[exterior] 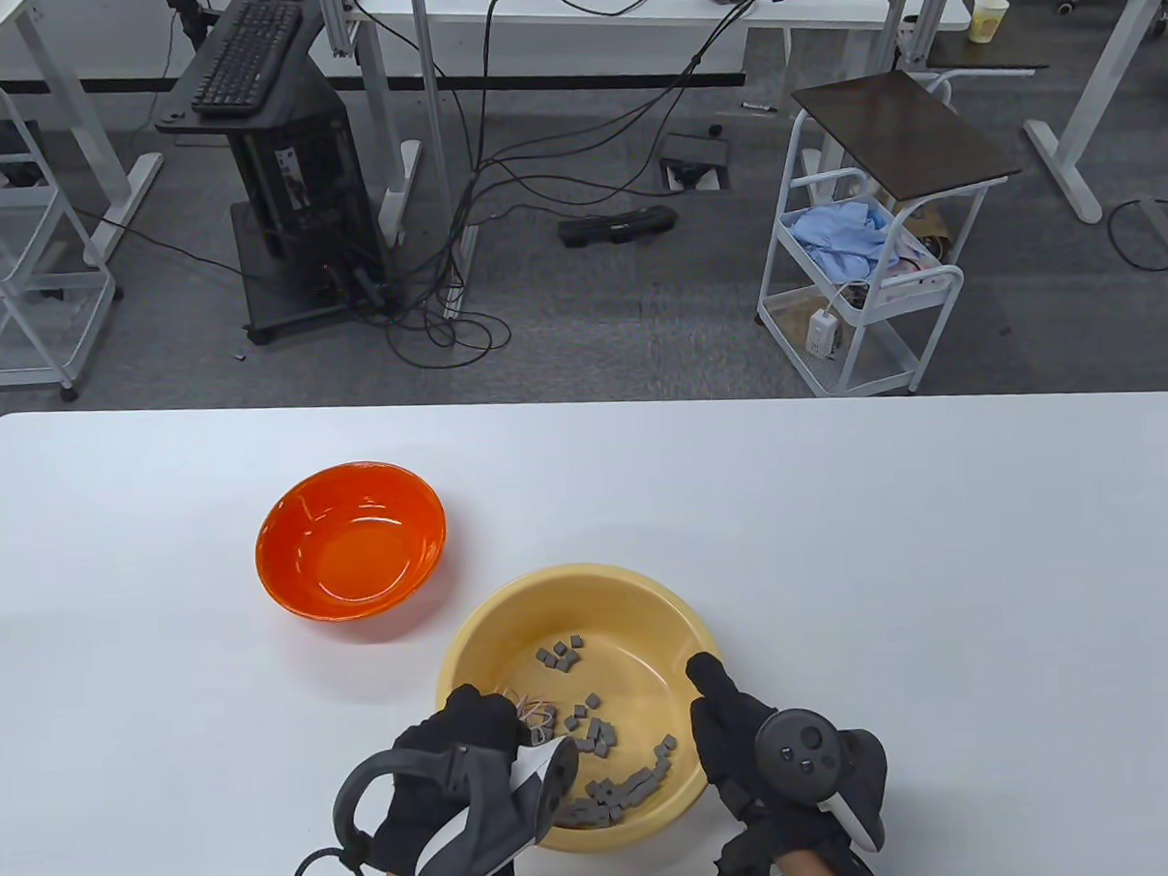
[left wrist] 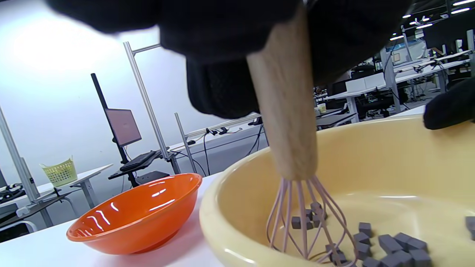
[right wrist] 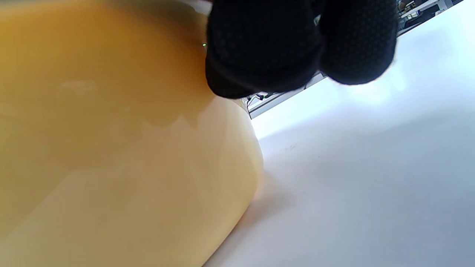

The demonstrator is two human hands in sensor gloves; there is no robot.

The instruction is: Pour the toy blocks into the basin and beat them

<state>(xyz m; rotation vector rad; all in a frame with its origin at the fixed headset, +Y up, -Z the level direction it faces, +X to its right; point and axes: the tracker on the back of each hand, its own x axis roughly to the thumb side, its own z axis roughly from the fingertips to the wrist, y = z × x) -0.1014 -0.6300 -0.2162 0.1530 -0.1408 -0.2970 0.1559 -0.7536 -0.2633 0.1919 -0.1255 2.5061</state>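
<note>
A yellow basin (exterior: 591, 593) (left wrist: 389, 148) (right wrist: 92, 148) stands on the white table near its front edge, with several small grey toy blocks (exterior: 614, 790) (left wrist: 397, 246) scattered inside. My left hand (exterior: 462, 743) (left wrist: 237, 55) grips the wooden handle of a whisk (left wrist: 287, 111); its pink wire loops (exterior: 536, 709) (left wrist: 308, 222) reach down among the blocks at the basin's left side. My right hand (exterior: 727, 732) (right wrist: 297, 44) holds the basin's right rim, fingers curled over the edge. An orange bowl (exterior: 351, 540) (left wrist: 137, 215) sits empty to the upper left of the basin.
The white table (exterior: 938, 558) stretches wide around both bowls. Beyond its far edge are a white trolley (exterior: 858, 281), a black computer stand (exterior: 287, 180) and cables on the floor.
</note>
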